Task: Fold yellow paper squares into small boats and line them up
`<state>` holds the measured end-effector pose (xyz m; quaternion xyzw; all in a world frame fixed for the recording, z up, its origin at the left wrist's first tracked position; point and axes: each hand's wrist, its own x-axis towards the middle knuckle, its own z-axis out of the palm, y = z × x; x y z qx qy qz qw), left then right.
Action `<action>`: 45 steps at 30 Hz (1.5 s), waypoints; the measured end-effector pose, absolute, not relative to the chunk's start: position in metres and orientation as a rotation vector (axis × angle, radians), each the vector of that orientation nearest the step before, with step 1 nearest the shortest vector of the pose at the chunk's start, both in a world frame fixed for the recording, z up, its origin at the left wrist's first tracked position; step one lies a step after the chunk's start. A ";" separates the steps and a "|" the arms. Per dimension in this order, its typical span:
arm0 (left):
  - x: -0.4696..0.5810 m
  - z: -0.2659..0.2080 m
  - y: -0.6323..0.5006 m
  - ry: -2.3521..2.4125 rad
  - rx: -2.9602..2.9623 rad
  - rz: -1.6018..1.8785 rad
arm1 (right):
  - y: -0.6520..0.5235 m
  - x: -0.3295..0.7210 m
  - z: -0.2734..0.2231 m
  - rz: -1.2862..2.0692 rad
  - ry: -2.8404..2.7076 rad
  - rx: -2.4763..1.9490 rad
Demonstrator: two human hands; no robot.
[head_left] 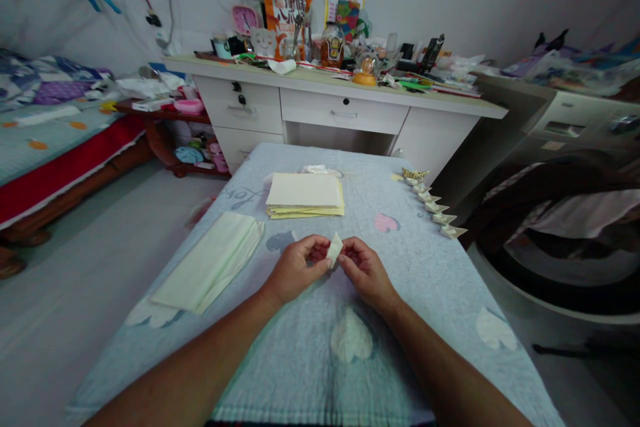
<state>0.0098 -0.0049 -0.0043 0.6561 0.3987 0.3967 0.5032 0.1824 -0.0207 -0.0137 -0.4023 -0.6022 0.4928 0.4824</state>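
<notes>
Between my two hands is a small folded piece of pale paper (335, 251), held up a little above the cloth-covered table. My left hand (301, 263) pinches its left side with thumb and fingers. From the other side, the thumb and fingertips of my right hand (366, 271) close on its right edge. Beyond the hands lies a stack of cream and yellow paper sheets (304, 190). Left of my left hand rests a long folded bundle of pale green paper (210, 260). Several small folded paper boats (442, 218) stand in a row along the table's right edge.
A blue patterned cloth (385, 367) covers the table. Behind it stands a white desk (345, 107) crowded with jars, a snack bag (285, 10) and a pink clock (245, 19). A washing machine (565, 127) is at the right, a bed (65, 147) at the left.
</notes>
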 end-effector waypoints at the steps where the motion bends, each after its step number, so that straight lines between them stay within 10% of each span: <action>1: 0.010 -0.006 -0.004 0.948 1.543 0.952 | -0.020 0.182 -0.014 1.224 -1.455 -0.968; 45: 0.010 -0.018 -0.002 0.859 1.419 0.874 | -0.016 0.187 -0.020 1.564 -1.163 -0.858</action>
